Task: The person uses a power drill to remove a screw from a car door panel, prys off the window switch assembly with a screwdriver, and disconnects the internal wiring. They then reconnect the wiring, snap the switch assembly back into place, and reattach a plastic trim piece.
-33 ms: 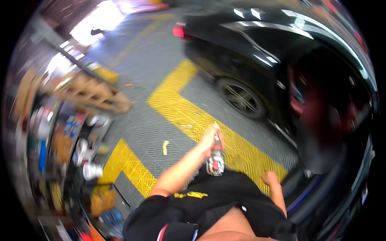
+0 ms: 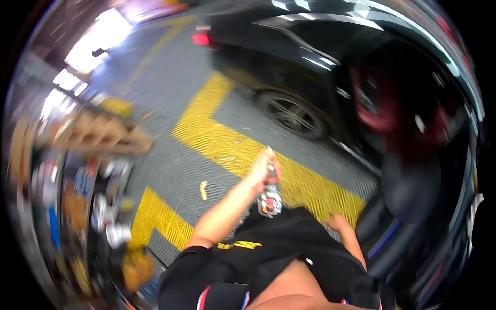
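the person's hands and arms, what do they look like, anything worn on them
Left hand and right hand look gloveless, the forearms uncovered. The left sleeve is short and black, part of a black shirt with a yellow marking.

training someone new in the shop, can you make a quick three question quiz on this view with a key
1. Which of the person's hands holds the bottle-like item?
2. True or false: the car is white.
3. Pick one. The wide floor band running beside the car is: a) red b) yellow c) green

Key:
1. The left hand.
2. False; it is black.
3. b
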{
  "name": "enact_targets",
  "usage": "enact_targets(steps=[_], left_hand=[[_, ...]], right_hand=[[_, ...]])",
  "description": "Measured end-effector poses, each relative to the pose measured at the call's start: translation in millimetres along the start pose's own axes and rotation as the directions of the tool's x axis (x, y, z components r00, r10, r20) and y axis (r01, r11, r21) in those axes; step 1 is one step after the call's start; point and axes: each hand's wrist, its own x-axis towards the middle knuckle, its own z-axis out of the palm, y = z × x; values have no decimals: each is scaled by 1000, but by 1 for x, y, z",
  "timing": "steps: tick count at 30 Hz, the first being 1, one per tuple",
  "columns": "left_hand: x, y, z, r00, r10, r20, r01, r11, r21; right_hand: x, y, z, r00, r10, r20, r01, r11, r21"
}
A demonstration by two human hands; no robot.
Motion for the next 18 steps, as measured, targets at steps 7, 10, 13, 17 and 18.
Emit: enact_targets(steps=[7,10,13,17,18], left_hand=[[140,15,170,763,-333,554,205,938,281],[171,-15,269,606,-470,641,243,878,413],[198,-41,334,486,-584,650,329,812,483],[218,-96,398,409,-719,561,568,682,460],[222,-111,406,387,-764,516,604,633,484]], right_hand=[[-70,-80,-19,879,312,-360,-60,822,567],[-79,-96,-101,707,325,-628,97,836,541],[-53,-119,-172,561,259,-786,164,897,412],[-3,-95,-189,369,640,-674,171,666,726],[4,-90,-190,286,705,-649,147,638,756]])
